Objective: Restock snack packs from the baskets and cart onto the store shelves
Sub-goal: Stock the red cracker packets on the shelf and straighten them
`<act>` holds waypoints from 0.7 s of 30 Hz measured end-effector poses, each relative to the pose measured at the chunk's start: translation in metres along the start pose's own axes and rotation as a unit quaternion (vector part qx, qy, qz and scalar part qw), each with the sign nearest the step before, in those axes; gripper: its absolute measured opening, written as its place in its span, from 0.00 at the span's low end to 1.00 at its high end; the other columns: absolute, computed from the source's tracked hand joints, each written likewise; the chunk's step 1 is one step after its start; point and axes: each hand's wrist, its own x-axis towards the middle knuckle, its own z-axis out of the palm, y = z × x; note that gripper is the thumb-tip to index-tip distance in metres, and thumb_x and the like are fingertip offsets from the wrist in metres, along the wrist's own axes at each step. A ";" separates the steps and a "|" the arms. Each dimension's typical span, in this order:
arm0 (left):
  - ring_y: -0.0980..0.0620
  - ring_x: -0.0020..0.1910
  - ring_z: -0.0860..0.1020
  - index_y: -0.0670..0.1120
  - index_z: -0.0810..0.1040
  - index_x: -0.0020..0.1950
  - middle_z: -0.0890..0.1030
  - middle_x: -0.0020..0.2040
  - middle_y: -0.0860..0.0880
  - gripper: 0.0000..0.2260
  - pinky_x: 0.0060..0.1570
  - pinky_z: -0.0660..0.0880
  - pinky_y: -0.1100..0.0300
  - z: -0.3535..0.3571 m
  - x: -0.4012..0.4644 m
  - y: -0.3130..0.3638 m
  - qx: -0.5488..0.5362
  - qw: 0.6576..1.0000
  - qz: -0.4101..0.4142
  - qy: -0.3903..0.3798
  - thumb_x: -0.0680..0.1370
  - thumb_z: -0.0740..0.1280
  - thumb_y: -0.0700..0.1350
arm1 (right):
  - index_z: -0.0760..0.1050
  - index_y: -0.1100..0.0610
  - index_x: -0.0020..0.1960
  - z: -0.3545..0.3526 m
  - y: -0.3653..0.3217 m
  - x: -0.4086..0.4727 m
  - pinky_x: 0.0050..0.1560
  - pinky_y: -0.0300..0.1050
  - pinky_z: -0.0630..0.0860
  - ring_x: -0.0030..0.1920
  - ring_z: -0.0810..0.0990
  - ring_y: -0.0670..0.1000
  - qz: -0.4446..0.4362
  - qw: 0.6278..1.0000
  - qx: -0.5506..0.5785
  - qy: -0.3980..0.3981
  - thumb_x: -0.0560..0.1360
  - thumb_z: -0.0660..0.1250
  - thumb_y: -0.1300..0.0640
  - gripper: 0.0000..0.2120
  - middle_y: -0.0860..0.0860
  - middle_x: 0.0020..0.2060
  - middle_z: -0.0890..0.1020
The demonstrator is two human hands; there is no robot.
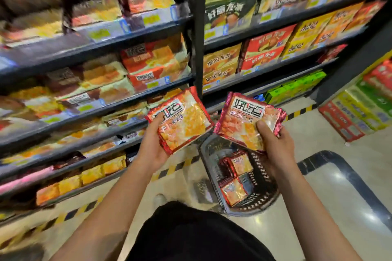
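Observation:
My left hand grips a red-edged snack pack with orange biscuits pictured on it, thumb on its face. My right hand holds a second snack pack of the same kind, edged in pink-red foil. Both packs are held flat at waist height in front of the shelves. Below them on the floor stands a dark shopping basket holding a few more of these packs. The shelves to the left carry rows of similar snack packs.
A black upright post divides the left shelf bay from the right bay of boxed cakes. Stacked coloured cartons sit on the floor at right. Yellow-black tape marks the floor along the shelf base. My dark-clothed knee is below.

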 end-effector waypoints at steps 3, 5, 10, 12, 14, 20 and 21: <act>0.45 0.54 0.86 0.47 0.80 0.65 0.86 0.58 0.45 0.19 0.51 0.83 0.48 -0.027 -0.008 0.036 0.015 1.000 0.015 0.012 0.84 0.59 0.57 | 0.80 0.58 0.63 0.042 -0.008 -0.001 0.61 0.68 0.79 0.56 0.85 0.64 -0.027 0.998 -0.028 -0.054 0.70 0.79 0.50 0.25 0.58 0.55 0.86; 0.43 0.56 0.85 0.46 0.79 0.67 0.85 0.59 0.43 0.18 0.53 0.83 0.47 -0.046 -0.014 0.056 0.027 0.999 0.038 0.027 0.83 0.63 0.55 | 0.79 0.57 0.64 0.072 -0.009 -0.003 0.61 0.66 0.80 0.56 0.85 0.63 -0.036 0.994 -0.044 -0.090 0.74 0.77 0.51 0.21 0.58 0.56 0.86; 0.47 0.52 0.86 0.48 0.78 0.61 0.87 0.52 0.47 0.14 0.50 0.82 0.51 -0.094 -0.027 0.103 0.077 0.982 0.144 0.091 0.77 0.73 0.38 | 0.79 0.57 0.61 0.147 -0.018 -0.016 0.59 0.60 0.81 0.56 0.86 0.60 -0.051 0.982 -0.068 -0.169 0.77 0.73 0.54 0.15 0.57 0.55 0.87; 0.45 0.55 0.85 0.48 0.78 0.60 0.87 0.52 0.48 0.15 0.56 0.80 0.48 -0.111 -0.035 0.122 0.089 0.976 0.170 0.108 0.75 0.74 0.37 | 0.79 0.55 0.61 0.176 -0.020 -0.023 0.59 0.58 0.81 0.56 0.86 0.59 -0.058 0.976 -0.076 -0.198 0.76 0.73 0.53 0.15 0.55 0.55 0.87; 0.44 0.54 0.85 0.46 0.78 0.61 0.87 0.53 0.46 0.16 0.56 0.80 0.46 -0.131 -0.042 0.143 0.084 0.968 0.201 0.127 0.75 0.75 0.37 | 0.79 0.54 0.60 0.206 -0.023 -0.030 0.60 0.58 0.80 0.57 0.86 0.59 -0.069 0.969 -0.084 -0.223 0.74 0.74 0.51 0.16 0.55 0.55 0.87; 0.44 0.54 0.85 0.42 0.78 0.67 0.86 0.55 0.44 0.21 0.52 0.83 0.51 -0.184 -0.054 0.206 0.084 0.933 0.299 0.179 0.74 0.76 0.38 | 0.79 0.54 0.61 0.288 -0.025 -0.047 0.63 0.63 0.79 0.56 0.86 0.58 -0.105 0.951 -0.103 -0.273 0.77 0.74 0.54 0.14 0.55 0.55 0.87; 0.43 0.56 0.85 0.41 0.78 0.67 0.86 0.56 0.44 0.21 0.55 0.82 0.50 -0.191 -0.055 0.217 0.086 0.928 0.314 0.183 0.75 0.76 0.38 | 0.79 0.55 0.61 0.301 -0.026 -0.051 0.64 0.63 0.79 0.57 0.86 0.58 -0.117 0.948 -0.105 -0.277 0.76 0.74 0.52 0.16 0.54 0.55 0.87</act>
